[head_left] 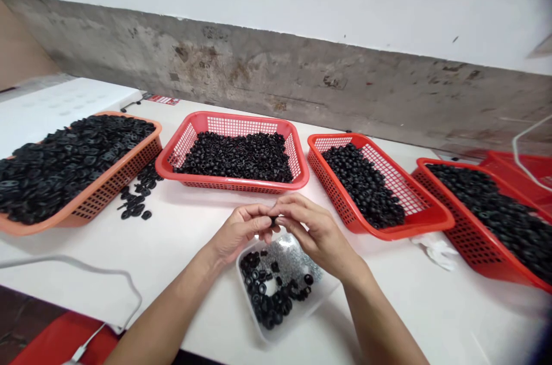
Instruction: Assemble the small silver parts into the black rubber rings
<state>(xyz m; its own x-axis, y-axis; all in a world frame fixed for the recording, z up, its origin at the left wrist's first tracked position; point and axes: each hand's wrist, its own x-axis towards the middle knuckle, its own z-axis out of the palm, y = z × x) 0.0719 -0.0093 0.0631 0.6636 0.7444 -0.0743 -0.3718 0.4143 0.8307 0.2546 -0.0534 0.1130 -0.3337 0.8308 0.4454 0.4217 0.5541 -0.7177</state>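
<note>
- Pinching a small black rubber ring between the fingertips of the left hand and the right hand, the fingers of both hands close narrowly around it, so most of the ring is hidden.
- Directly below the fingers, a clear plastic tray sits on the white table, its far edge almost under the wrists.
- Inside that tray, black rubber rings lie heaped on one side, beside a scatter of small silver metal pieces; their exact kind is too small to tell.
- Straight ahead of the fingers, a red plastic mesh basket holds a layer of similar black rings.
- Ahead and to the left of the fingers, an orange mesh basket is piled with larger, flatter black rubber pieces, and loose black pieces lie on the table just beside it.
- Ahead and to the right of the fingers, a second red mesh basket holds black rings, with a third red mesh basket farther right, also full of them.
- Well right of the fingers, a crumpled white cloth lies between those two baskets.
- Left of the fingers and nearer the table edge, a white cable runs across the table.
</note>
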